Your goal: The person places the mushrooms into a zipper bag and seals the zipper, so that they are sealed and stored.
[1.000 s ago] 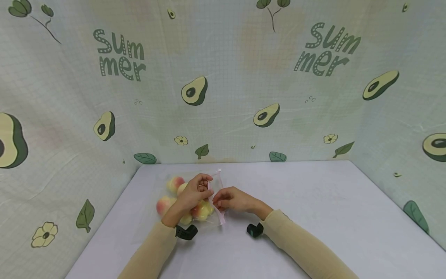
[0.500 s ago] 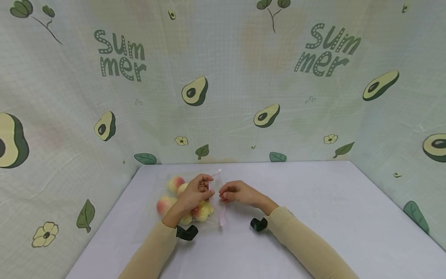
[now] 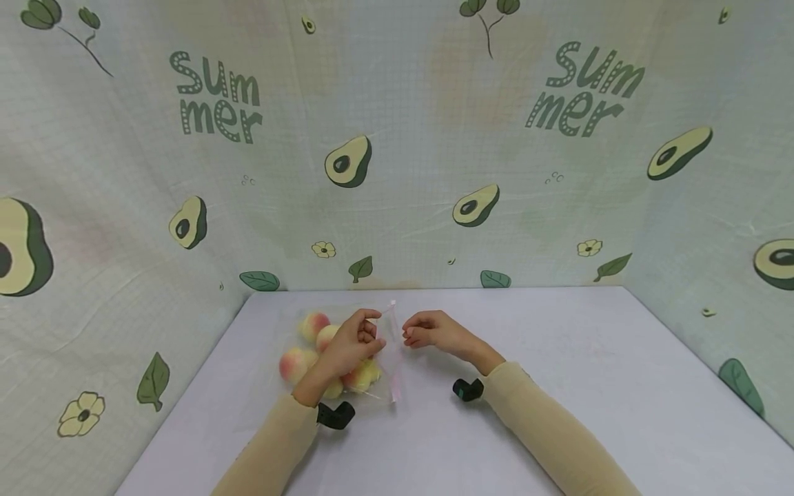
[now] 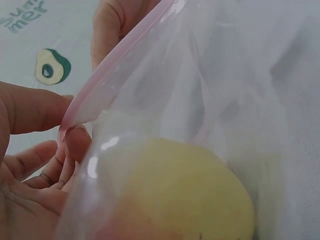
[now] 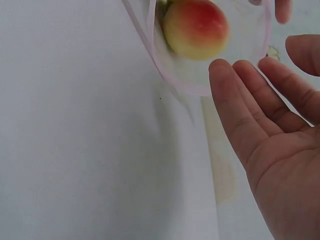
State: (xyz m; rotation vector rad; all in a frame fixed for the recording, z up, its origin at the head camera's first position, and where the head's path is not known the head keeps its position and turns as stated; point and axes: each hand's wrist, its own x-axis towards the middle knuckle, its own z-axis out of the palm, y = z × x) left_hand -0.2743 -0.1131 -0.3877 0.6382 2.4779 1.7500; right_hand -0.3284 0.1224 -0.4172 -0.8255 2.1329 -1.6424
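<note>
A clear zip bag [image 3: 393, 379] with a pink zip edge lies on the left part of the table, holding several yellow-and-red peaches [image 3: 293, 365]. My left hand [image 3: 347, 348] reaches over it and pinches the pink edge [image 4: 95, 80] between thumb and finger. Just right of the bag's mouth is my right hand [image 3: 439, 333], apart from it, with loosely bent fingers and nothing held. In the right wrist view, the mouth gapes and a peach [image 5: 196, 30] shows inside, beyond the fingertips of my right hand [image 5: 272, 130]. My left forearm and hand hide part of the fruit.
The white tabletop [image 3: 527, 386] stretches off to the right. A cloth backdrop [image 3: 409, 110] with printed avocados and leaves rises behind the table and along both sides. Black wrist cameras [image 3: 336, 416] sit below both wrists.
My right hand has come away from the pink edge of the bag, moving right and slightly back. My left hand keeps its hold, almost unmoved.
</note>
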